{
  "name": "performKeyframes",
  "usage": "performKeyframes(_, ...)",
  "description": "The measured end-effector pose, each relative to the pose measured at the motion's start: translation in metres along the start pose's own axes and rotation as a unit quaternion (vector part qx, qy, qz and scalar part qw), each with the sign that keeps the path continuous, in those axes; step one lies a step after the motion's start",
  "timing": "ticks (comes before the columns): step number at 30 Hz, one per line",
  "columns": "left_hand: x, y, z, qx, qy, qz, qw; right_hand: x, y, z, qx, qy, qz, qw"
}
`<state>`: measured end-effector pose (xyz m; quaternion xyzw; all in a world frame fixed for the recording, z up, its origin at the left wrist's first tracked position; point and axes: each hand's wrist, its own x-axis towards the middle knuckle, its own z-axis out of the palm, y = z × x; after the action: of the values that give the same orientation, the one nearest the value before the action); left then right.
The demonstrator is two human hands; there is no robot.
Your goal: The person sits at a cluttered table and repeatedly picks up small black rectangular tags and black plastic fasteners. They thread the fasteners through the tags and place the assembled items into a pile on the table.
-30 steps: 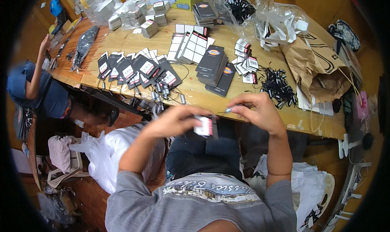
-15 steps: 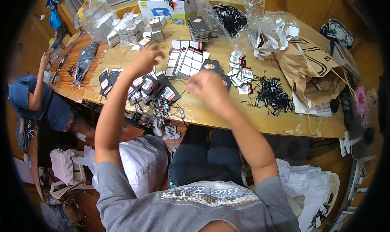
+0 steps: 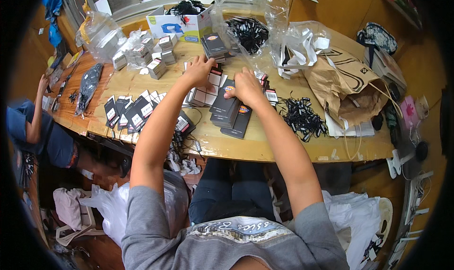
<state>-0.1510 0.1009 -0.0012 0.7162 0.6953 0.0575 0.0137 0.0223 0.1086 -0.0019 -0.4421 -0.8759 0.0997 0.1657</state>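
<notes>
My left hand point(image 3: 199, 72) is curled over the far end of a stack of dark cards with white rectangular labels point(image 3: 201, 97), its thumb resting on their faces. Just right of it, my right hand point(image 3: 246, 86) grips the upper end of a black hang tag, thumb on its face. Below that hand lies a stack of black hang tags point(image 3: 224, 117) with a coloured emblem, spread unevenly. Black tags with white barcode stickers point(image 3: 138, 118) are heaped beside my left forearm, which partly hides them. A few stickered tags point(image 3: 271, 96) show beyond my right wrist.
Black tag strings point(image 3: 305, 117) lie right, near a brown paper bag point(image 3: 350, 80). Behind stand another black tag stack point(image 3: 215, 46), a white box point(image 3: 182, 28) and a clear plastic bag of strings point(image 3: 248, 33). Small card bundles point(image 3: 158, 67) sit back left. Another person point(image 3: 40, 118) works at far left.
My left hand has moved right onto the label-covered cards. The right hand has moved to the black hang tags and grips one. The whole view has shifted slightly.
</notes>
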Motion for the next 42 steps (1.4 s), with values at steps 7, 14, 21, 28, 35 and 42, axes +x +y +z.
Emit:
performKeyframes(7, 0.001, -0.004, 0.001, -0.387, 0.253, -0.061, 0.885, 0.011, 0.013, 0.005, 0.278, 0.034, 0.073, 0.957)
performKeyframes(14, -0.02, 0.003, -0.031, -0.396, 0.335, -0.069, 0.852, 0.018, 0.027, 0.0, 0.28, 0.098, -0.011, 0.955)
performKeyframes(21, -0.049, 0.081, -0.034, -0.682, 0.123, -0.05, 0.719, -0.003, 0.026, -0.065, 0.497, 0.043, -0.041, 0.866)
performKeyframes(28, -0.058, 0.109, -0.016, -0.726, 0.147, -0.029, 0.672, -0.009, 0.109, -0.039, 0.334, -0.071, 0.071, 0.937)
performKeyframes(35, -0.069, 0.111, -0.009, -0.779, 0.169, -0.039, 0.603, -0.011, 0.135, -0.009, 0.15, -0.083, 0.092, 0.981)
performKeyframes(42, -0.07, 0.115, -0.006, -0.78, 0.172, -0.044, 0.6, -0.011, 0.138, -0.006, 0.148, -0.091, 0.052, 0.983)
